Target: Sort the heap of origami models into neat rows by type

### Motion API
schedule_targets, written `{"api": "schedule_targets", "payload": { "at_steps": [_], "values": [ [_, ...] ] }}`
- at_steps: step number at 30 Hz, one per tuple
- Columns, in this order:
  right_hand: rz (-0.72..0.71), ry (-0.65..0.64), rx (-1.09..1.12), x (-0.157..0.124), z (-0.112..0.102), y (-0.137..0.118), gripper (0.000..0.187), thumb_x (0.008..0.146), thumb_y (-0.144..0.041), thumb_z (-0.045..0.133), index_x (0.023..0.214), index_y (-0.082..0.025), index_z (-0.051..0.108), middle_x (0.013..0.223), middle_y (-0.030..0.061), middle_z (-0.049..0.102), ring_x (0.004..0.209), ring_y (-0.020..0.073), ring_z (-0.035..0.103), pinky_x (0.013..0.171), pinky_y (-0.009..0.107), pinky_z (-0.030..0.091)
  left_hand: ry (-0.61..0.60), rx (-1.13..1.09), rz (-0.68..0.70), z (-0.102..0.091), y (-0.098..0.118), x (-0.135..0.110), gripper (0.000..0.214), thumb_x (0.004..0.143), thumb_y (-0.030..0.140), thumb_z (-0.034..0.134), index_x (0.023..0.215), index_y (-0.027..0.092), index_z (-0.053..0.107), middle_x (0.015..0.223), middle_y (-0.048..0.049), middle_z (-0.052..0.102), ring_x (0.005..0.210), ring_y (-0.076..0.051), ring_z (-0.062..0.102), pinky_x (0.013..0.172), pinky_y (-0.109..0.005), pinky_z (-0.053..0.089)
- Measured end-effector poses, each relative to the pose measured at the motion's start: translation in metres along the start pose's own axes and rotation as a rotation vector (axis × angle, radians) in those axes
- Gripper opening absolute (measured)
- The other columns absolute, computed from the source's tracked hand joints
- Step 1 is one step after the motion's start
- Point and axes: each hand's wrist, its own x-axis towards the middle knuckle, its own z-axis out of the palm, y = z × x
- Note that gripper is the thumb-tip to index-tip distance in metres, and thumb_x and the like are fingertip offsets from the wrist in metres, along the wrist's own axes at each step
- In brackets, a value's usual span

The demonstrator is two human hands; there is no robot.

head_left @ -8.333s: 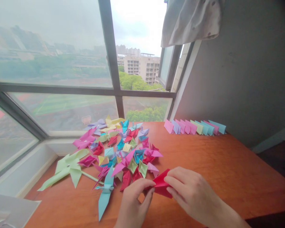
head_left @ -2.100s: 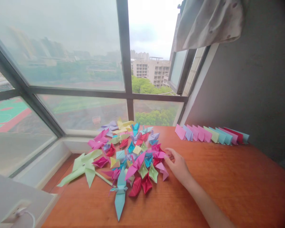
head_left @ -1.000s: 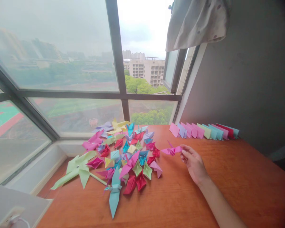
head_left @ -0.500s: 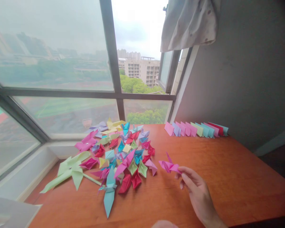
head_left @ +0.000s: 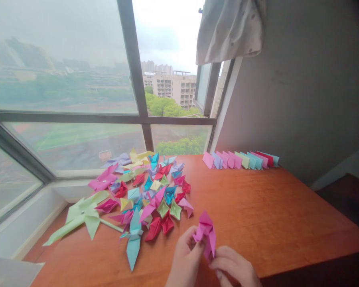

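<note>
Both hands are at the near edge of the wooden table [head_left: 272,207], holding a pink paper figure [head_left: 206,233] just above the tabletop. The left hand [head_left: 185,259] pinches the figure's left side between thumb and fingertips. The right hand [head_left: 233,269] has its fingers drawn together on the lower tip, so both hands are clamped on the same piece. To the left and a little farther away lies a loose heap of folded paper shapes [head_left: 155,187] in red, blue, green, yellow, purple and pink, clear of the hands. A long blue paper bird [head_left: 133,243] lies at the near edge of the heap. A pale green pinwheel [head_left: 83,213] on a thin stick lies at the heap's left side. Far across the table, against the grey wall [head_left: 302,79], a row of folded papers [head_left: 241,159] stands overlapped in a line. A large window [head_left: 77,79] fills the far left, and a light cloth [head_left: 230,28] hangs at its top right corner.
</note>
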Motion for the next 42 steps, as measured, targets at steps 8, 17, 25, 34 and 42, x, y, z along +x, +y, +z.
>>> {"api": "schedule_targets", "payload": {
  "at_steps": [8,17,25,34,42],
  "values": [
    [0.457,0.13,0.418,0.019,-0.017,0.028,0.041,0.092,-0.046,0.051,0.126,-0.023,0.057,0.103,0.0097,0.068,0.086,0.0208,0.066,0.067,0.028,0.055,-0.078,0.488,0.084,-0.019,0.013,0.003,0.028,0.092,0.036,0.053,0.079,0.014,0.062,0.071,-0.0004,0.055,0.067,-0.014,0.047,0.062,-0.023,0.033],
    [0.684,-0.024,0.538,0.061,-0.001,0.047,0.033,0.075,-0.047,0.074,0.088,-0.017,0.068,0.085,0.006,0.069,0.078,0.0191,0.064,0.069,0.028,0.052,0.017,0.646,0.051,-0.016,0.023,0.013,0.021,0.086,0.027,0.057,0.071,0.014,0.064,0.062,0.0018,0.052,0.062,-0.013,0.043,0.058,-0.023,0.029],
    [0.728,-0.035,0.84,0.067,-0.02,0.073,0.034,0.073,-0.046,0.079,0.089,-0.018,0.066,0.067,-0.0013,0.061,0.056,0.0088,0.05,0.052,0.019,0.039,0.038,0.282,-0.048,-0.01,0.027,0.036,0.028,0.081,0.04,0.064,0.068,0.016,0.061,0.06,0.0016,0.056,0.056,-0.012,0.045,0.059,-0.023,0.036],
    [0.862,0.133,1.01,0.076,-0.039,0.087,0.039,0.065,-0.043,0.085,0.086,-0.019,0.062,0.068,-0.0031,0.057,0.057,0.0071,0.05,0.055,0.019,0.041,-0.055,0.238,-0.099,0.003,0.029,0.043,0.025,0.081,0.036,0.066,0.072,0.012,0.065,0.065,-0.0024,0.063,0.063,-0.015,0.053,0.064,-0.025,0.039],
    [0.788,0.3,0.601,0.067,-0.026,0.096,0.036,0.073,-0.049,0.076,0.09,-0.018,0.067,0.075,0.0001,0.061,0.062,0.0125,0.051,0.054,0.022,0.042,-0.073,0.322,-0.066,-0.005,0.028,0.039,0.022,0.083,0.033,0.063,0.072,0.014,0.062,0.067,0.0004,0.059,0.066,-0.013,0.05,0.062,-0.023,0.035]
  ]
}}
